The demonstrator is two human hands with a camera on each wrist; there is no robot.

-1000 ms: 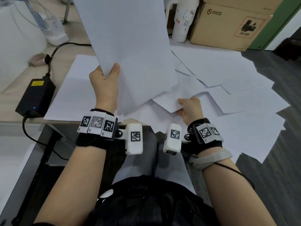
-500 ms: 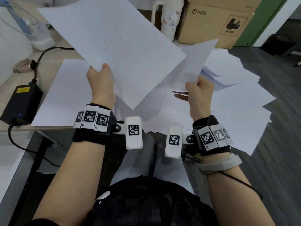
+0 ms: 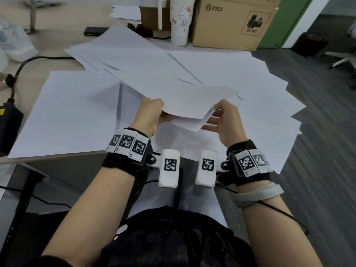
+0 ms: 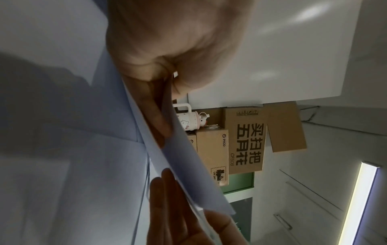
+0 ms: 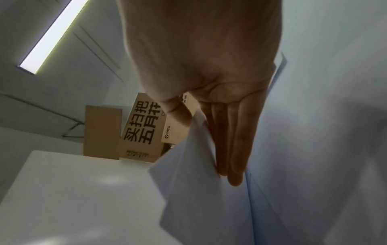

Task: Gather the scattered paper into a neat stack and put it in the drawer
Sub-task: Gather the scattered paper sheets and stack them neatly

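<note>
Both hands hold one loose bundle of white sheets [image 3: 192, 105] low over the table's front edge. My left hand [image 3: 160, 111] pinches its near left corner, thumb on top. My right hand [image 3: 215, 112] pinches the near right corner, thumb above and straight fingers beneath. The sheets in the bundle are not aligned; corners stick out at the front. In the left wrist view my left hand [image 4: 161, 86] clamps the sheets [image 4: 188, 165]. The right wrist view has my right hand [image 5: 199, 119] on the paper [image 5: 188, 165]. Several scattered sheets [image 3: 221, 72] cover the table [image 3: 57, 46]. No drawer is in view.
A large sheet [image 3: 73, 112] lies at the left. At the back stand a white cartoon tumbler [image 3: 182, 20] and a cardboard box [image 3: 231, 22]. A black power adapter [image 3: 9, 124] and its cable [image 3: 28, 62] sit at the left edge. Paper overhangs the table's right side.
My left hand lowered its raised sheets to nearly flat. My right hand lifted a sheet off the table and brought it in; both hands now hold one bundle.
</note>
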